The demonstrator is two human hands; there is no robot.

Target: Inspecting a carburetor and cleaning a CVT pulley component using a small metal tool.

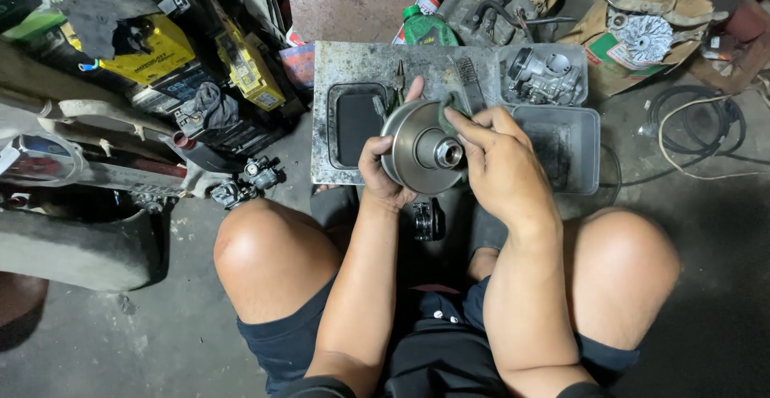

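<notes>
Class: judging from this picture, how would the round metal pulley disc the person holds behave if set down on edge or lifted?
The metal disc looks solid, so probably stiff and heavy for its size. Being round, it would likely roll on edge. Its smooth face may be slippery; the left hand grips its rim.

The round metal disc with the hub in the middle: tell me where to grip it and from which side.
Grip the metal disc by its outer rim, from the left, as the left hand does now: fingers behind, thumb over the edge. The rim is thin and the disc stands tilted toward the camera, so its edge is reachable. The raised hub stays free, while the right hand presses a green pad against the face.
</notes>
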